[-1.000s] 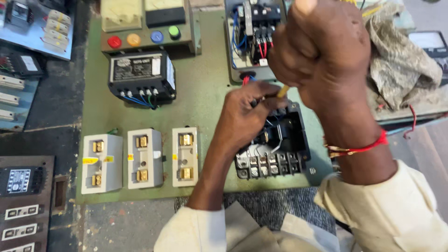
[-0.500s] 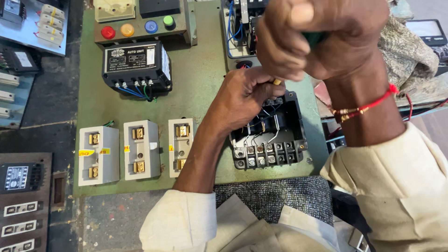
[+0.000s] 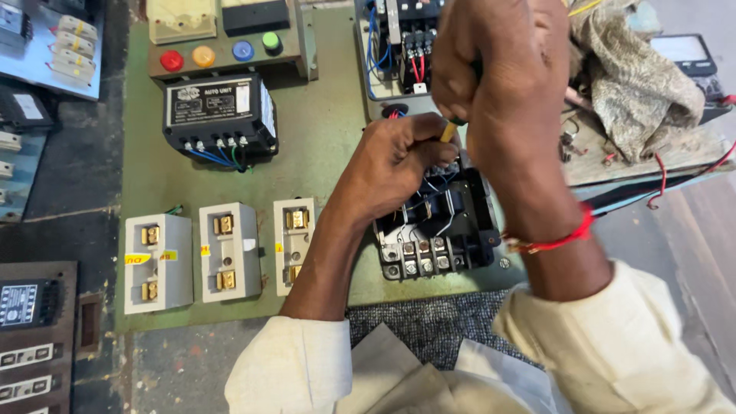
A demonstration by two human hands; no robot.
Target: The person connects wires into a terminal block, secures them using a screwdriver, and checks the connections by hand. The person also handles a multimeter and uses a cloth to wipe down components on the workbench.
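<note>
Over a green panel board (image 3: 322, 146), seen from the head camera, the right hand (image 3: 502, 73) is closed in a fist around a screwdriver handle (image 3: 460, 119), of which only a green and yellow sliver shows. Just below, the left hand (image 3: 399, 157) has its fingers curled at the tool's shaft, resting on an open black contactor (image 3: 441, 230). Three white fuse blocks (image 3: 222, 249) sit to the left.

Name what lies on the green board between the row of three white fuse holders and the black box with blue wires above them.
Nothing: in the head view, bare green board separates the white fuse holders from the black box.
</note>
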